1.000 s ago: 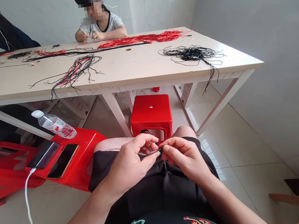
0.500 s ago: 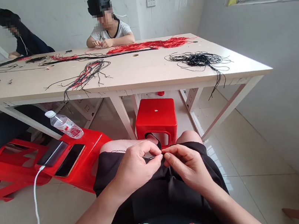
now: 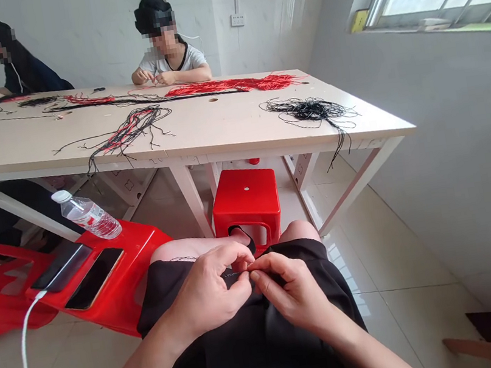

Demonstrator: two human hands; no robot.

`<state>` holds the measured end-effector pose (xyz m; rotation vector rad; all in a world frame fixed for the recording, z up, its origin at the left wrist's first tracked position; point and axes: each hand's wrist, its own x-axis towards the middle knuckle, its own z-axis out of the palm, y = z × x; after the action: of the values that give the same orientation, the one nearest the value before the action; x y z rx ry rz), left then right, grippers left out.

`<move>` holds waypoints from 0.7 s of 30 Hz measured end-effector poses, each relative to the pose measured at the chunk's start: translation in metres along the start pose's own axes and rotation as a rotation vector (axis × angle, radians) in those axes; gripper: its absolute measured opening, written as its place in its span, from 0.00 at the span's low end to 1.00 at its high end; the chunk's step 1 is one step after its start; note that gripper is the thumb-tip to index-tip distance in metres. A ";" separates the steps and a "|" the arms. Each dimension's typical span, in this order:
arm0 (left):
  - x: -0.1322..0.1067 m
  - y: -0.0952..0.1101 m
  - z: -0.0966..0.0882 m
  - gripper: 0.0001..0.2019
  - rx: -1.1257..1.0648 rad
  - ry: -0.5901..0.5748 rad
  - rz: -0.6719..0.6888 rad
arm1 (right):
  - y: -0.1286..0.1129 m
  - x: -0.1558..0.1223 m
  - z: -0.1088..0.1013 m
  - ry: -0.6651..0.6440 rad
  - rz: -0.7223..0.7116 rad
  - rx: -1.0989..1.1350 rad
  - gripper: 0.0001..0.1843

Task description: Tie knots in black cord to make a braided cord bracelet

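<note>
Over my lap, my left hand [image 3: 217,286] is closed in a pinch, thumb against forefinger. My right hand [image 3: 291,288] pinches too, its fingertips meeting those of the left. Between them is a thin black cord [image 3: 230,275], mostly covered by the fingers; a short stretch shows beside the left fingers. Thin dark strands [image 3: 183,258] lie across my left knee. The exact spot where the fingertips meet is too small to make out.
Ahead stands a long table [image 3: 219,132] with a black cord tangle [image 3: 308,110], a mixed black-red bundle [image 3: 127,131] and red cords [image 3: 231,86]. Two people sit behind it. A red stool [image 3: 244,193] is in front; another [image 3: 142,236] at left bears a bottle [image 3: 88,215], phone [image 3: 95,279] and power bank [image 3: 61,267].
The view has shifted, so the table, stools and hands sit further left and slightly lower. Both hands keep their pinch, fingertips still together. The person opposite has parted their hands slightly.
</note>
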<state>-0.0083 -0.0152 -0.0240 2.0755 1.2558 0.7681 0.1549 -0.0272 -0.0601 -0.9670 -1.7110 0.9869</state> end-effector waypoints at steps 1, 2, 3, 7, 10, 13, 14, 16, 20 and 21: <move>0.000 0.001 0.001 0.07 0.012 0.003 0.009 | 0.000 0.000 0.000 0.006 -0.016 -0.023 0.06; 0.001 0.002 0.003 0.07 0.018 0.010 0.018 | -0.001 0.000 0.001 0.015 -0.034 -0.046 0.06; 0.001 0.003 0.004 0.06 0.021 0.018 0.026 | -0.001 0.000 0.001 0.025 -0.051 -0.071 0.06; 0.001 0.006 0.011 0.08 0.038 0.101 0.061 | -0.002 -0.001 0.005 0.060 -0.117 -0.168 0.06; -0.001 0.008 0.015 0.09 0.050 0.176 0.076 | -0.002 -0.004 0.007 0.095 -0.159 -0.213 0.07; -0.001 0.011 0.017 0.08 0.053 0.234 0.076 | -0.001 -0.006 0.007 0.151 -0.194 -0.232 0.07; -0.001 0.012 0.017 0.08 0.048 0.241 0.076 | 0.000 -0.006 0.007 0.165 -0.207 -0.236 0.07; -0.001 0.013 0.016 0.08 0.032 0.233 0.088 | 0.000 -0.007 0.006 0.175 -0.236 -0.234 0.07; -0.001 0.013 0.012 0.07 -0.017 0.173 0.099 | -0.004 -0.005 0.000 0.117 -0.186 -0.095 0.08; -0.001 0.012 0.012 0.07 -0.039 0.152 0.090 | -0.005 -0.005 -0.001 0.096 -0.163 -0.044 0.11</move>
<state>0.0066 -0.0227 -0.0230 2.0865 1.2236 0.9990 0.1562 -0.0329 -0.0565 -0.8742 -1.7079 0.7880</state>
